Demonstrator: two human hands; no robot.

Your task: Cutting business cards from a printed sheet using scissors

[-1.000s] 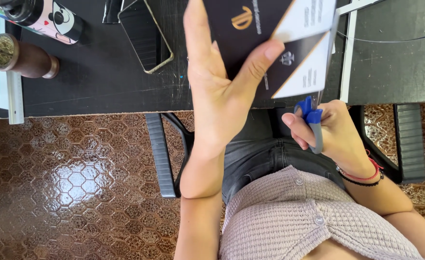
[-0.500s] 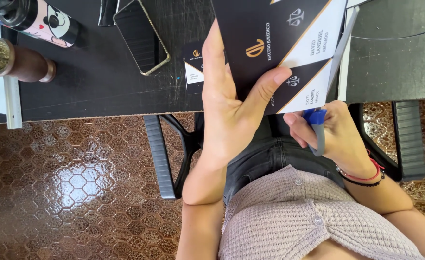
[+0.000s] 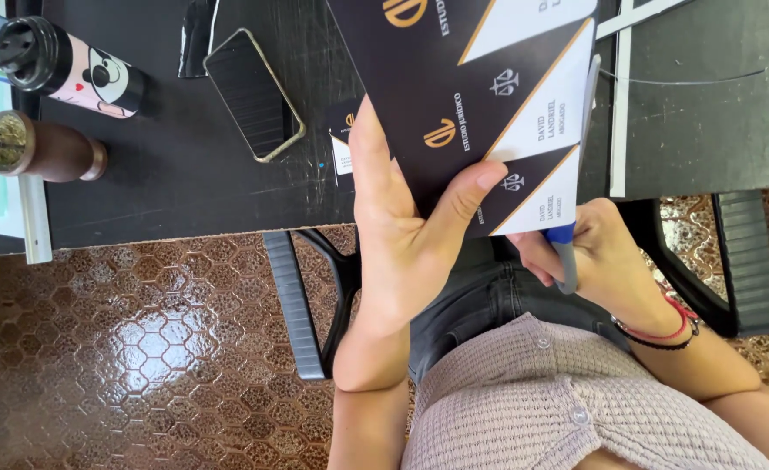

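Observation:
My left hand (image 3: 402, 235) holds a printed sheet of black-and-white cards (image 3: 480, 96) with gold lines, thumb pressed on its face, fingers behind it. My right hand (image 3: 597, 257) grips scissors with a blue and grey handle (image 3: 564, 254); the blades are hidden behind the sheet's right edge. The sheet is lifted above the black desk (image 3: 184, 183). A small cut card (image 3: 342, 144) lies on the desk just left of my left hand.
A smartphone (image 3: 254, 94) lies face up on the desk. A bottle with a black cap (image 3: 71, 70) and a brown cup (image 3: 40, 150) lie at the left. Black chair armrests (image 3: 295, 300) flank my lap over brown hexagon floor tiles (image 3: 123, 348).
My left hand's grip moved from fingers spread behind the sheet to the thumb clamped on its face. My right hand with the scissors came up to the sheet's lower edge.

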